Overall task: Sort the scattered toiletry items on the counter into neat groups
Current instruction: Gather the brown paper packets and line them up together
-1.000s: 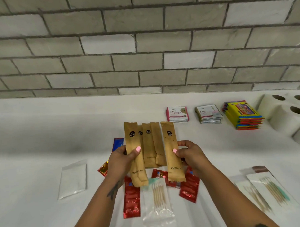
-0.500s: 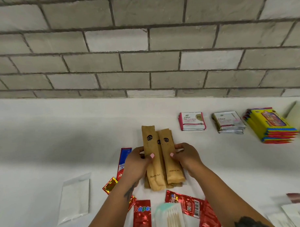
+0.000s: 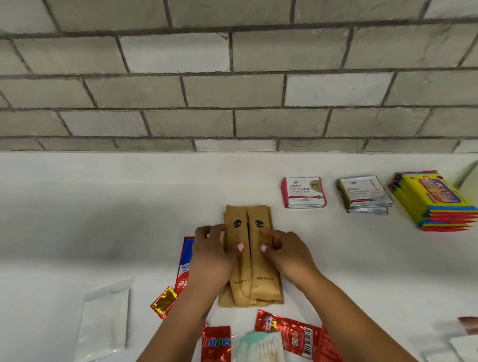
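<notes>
Fingers of the left hand (image 3: 212, 256) and the right hand (image 3: 286, 253) were closed against the two long sides of a bundle of brown paper dental-kit sleeves (image 3: 250, 257), thumbs on top. The bundle stood on the white desk (image 3: 98, 212), squeezed between both palms. Just left lay a red-and-blue toothpaste tube (image 3: 185, 266); red foil sachets (image 3: 294, 334) lay nearer; stacked pink-edged shampoo sachets (image 3: 303, 192) sat behind, right.
</notes>
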